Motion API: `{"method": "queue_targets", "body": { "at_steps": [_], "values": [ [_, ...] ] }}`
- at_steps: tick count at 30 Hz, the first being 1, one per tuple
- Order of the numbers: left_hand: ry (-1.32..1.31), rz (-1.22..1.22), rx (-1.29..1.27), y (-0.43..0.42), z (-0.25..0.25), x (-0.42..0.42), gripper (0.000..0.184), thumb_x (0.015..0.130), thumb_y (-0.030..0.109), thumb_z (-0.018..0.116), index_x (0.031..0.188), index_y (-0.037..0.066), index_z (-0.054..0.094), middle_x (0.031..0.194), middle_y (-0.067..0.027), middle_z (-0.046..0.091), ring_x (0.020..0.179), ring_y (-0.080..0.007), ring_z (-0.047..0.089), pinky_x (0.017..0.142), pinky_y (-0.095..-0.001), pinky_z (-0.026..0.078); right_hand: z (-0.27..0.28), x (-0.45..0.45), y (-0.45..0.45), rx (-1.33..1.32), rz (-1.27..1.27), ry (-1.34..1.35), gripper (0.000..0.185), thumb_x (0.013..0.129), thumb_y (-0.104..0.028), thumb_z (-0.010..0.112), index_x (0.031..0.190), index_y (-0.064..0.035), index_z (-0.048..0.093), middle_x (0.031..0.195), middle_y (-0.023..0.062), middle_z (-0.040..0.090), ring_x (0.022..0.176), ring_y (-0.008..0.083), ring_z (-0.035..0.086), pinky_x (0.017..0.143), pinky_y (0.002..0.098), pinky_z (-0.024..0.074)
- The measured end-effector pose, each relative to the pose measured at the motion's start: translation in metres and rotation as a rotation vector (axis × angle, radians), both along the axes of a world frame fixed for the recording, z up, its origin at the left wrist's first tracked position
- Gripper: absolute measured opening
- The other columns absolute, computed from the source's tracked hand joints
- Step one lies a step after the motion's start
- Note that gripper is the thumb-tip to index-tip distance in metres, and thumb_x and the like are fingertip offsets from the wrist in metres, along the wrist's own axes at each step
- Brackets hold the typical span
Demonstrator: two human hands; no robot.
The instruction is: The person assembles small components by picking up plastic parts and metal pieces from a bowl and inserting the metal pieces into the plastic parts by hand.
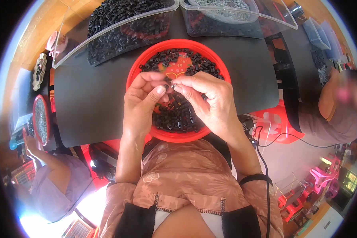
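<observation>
Both hands meet over a round red tray (136, 71) holding many small black plastic parts (178, 117). My left hand (141, 97) pinches one small black plastic part (166, 86) between thumb and fingers. Close against it, the thumb and forefinger of my right hand (210, 99) grip a tiny shiny metal piece (173, 85). Whether the two pieces touch cannot be made out at this size. Part of the tray's patterned floor shows between the black parts, and my hands hide some of its middle.
Clear plastic bins stand behind the tray, one with black parts (119, 18), another holding a bowl of metal pieces (226, 10). The dark table (91, 99) extends both ways. Other people sit left (55, 182) and right (325, 115). A black cable (265, 174) hangs at my right.
</observation>
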State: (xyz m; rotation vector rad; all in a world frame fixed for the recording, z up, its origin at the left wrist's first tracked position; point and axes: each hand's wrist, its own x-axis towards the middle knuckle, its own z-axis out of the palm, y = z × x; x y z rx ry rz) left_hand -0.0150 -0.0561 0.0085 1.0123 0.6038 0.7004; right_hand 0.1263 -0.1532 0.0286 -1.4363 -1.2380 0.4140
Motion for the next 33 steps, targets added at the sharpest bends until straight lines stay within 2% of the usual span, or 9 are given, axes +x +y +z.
{"method": "queue_targets", "body": {
  "at_steps": [8,11,15,18,21,25,28,32,33],
  "values": [
    [0.270,-0.004,0.179,-0.006,0.003,-0.009,0.007,0.086,-0.001,0.066,0.092,0.001,0.063,0.083,-0.0063,0.066,0.070,-0.0109,0.060,0.066,-0.0242,0.049,0.001,-0.005,-0.005,-0.092,0.013,-0.019,0.014,0.084,0.000,0.066,0.098,0.0006,0.066,0.081,0.0138,0.064,0.067,0.0286,0.063,0.057,0.0332,0.0481],
    [0.185,-0.025,0.165,-0.009,0.004,-0.019,0.007,0.084,-0.004,0.067,0.089,0.000,0.064,0.082,-0.0069,0.067,0.070,-0.0112,0.061,0.064,-0.0237,0.050,0.001,-0.009,-0.012,-0.152,0.065,-0.060,0.012,0.082,-0.002,0.070,0.094,-0.0003,0.068,0.079,0.0124,0.065,0.065,0.0241,0.064,0.057,0.0315,0.0477],
    [0.068,-0.311,0.008,-0.007,0.010,-0.043,0.010,0.079,-0.008,0.069,0.087,-0.002,0.065,0.080,-0.0085,0.067,0.069,-0.0126,0.063,0.063,-0.0256,0.051,0.007,-0.007,-0.018,-0.285,0.278,0.315,0.010,0.078,-0.007,0.076,0.084,0.0000,0.071,0.073,0.0087,0.067,0.064,0.0112,0.063,0.059,0.0265,0.0474],
    [-0.077,-0.522,-0.078,-0.003,0.004,-0.048,0.010,0.079,-0.004,0.073,0.086,-0.003,0.065,0.081,-0.0097,0.067,0.070,-0.0136,0.064,0.064,-0.0254,0.052,0.008,-0.010,-0.028,-0.455,0.380,0.608,0.012,0.073,0.002,0.079,0.082,-0.0004,0.071,0.076,0.0035,0.067,0.069,0.0068,0.061,0.061,0.0225,0.0462],
    [-0.078,-0.517,-0.249,-0.013,0.016,-0.041,0.008,0.080,-0.002,0.073,0.085,-0.004,0.066,0.082,-0.0103,0.068,0.071,-0.0138,0.064,0.064,-0.0253,0.052,0.008,-0.005,-0.031,-0.529,0.514,0.856,0.016,0.073,0.005,0.078,0.083,0.0005,0.067,0.077,0.0023,0.066,0.075,0.0072,0.063,0.064,0.0218,0.0475],
    [-0.102,-0.501,-0.126,-0.011,0.009,-0.043,0.010,0.082,0.000,0.072,0.090,-0.004,0.068,0.084,-0.0111,0.068,0.070,-0.0138,0.065,0.064,-0.0255,0.052,0.004,-0.011,-0.031,-0.521,0.456,1.005,0.018,0.073,0.007,0.078,0.084,0.0008,0.064,0.079,0.0030,0.067,0.076,0.0084,0.064,0.066,0.0220,0.0486],
    [-0.121,-0.540,-0.005,-0.005,0.002,-0.047,0.014,0.083,0.002,0.071,0.095,-0.005,0.068,0.084,-0.0117,0.067,0.070,-0.0141,0.064,0.064,-0.0256,0.052,0.006,-0.015,-0.028,-0.517,0.458,1.011,0.016,0.075,0.006,0.077,0.084,0.0011,0.065,0.080,0.0042,0.067,0.076,0.0089,0.064,0.067,0.0223,0.0497],
    [-0.135,-0.403,-0.033,-0.006,-0.001,-0.049,0.015,0.084,0.006,0.070,0.096,-0.004,0.068,0.085,-0.0130,0.066,0.073,-0.0153,0.064,0.063,-0.0257,0.052,0.018,0.000,-0.021,-0.494,0.298,0.626,0.007,0.080,0.002,0.073,0.084,0.0018,0.068,0.080,0.0050,0.068,0.077,0.0091,0.064,0.066,0.0240,0.0501],
    [-0.159,-0.351,-0.044,-0.007,-0.004,-0.049,0.015,0.085,0.007,0.070,0.095,-0.004,0.068,0.086,-0.0134,0.065,0.074,-0.0157,0.064,0.063,-0.0256,0.052,0.015,0.006,-0.018,-0.451,0.167,0.352,0.006,0.080,0.001,0.072,0.085,0.0019,0.068,0.080,0.0058,0.068,0.076,0.0096,0.064,0.065,0.0243,0.0496]
  ]
}}
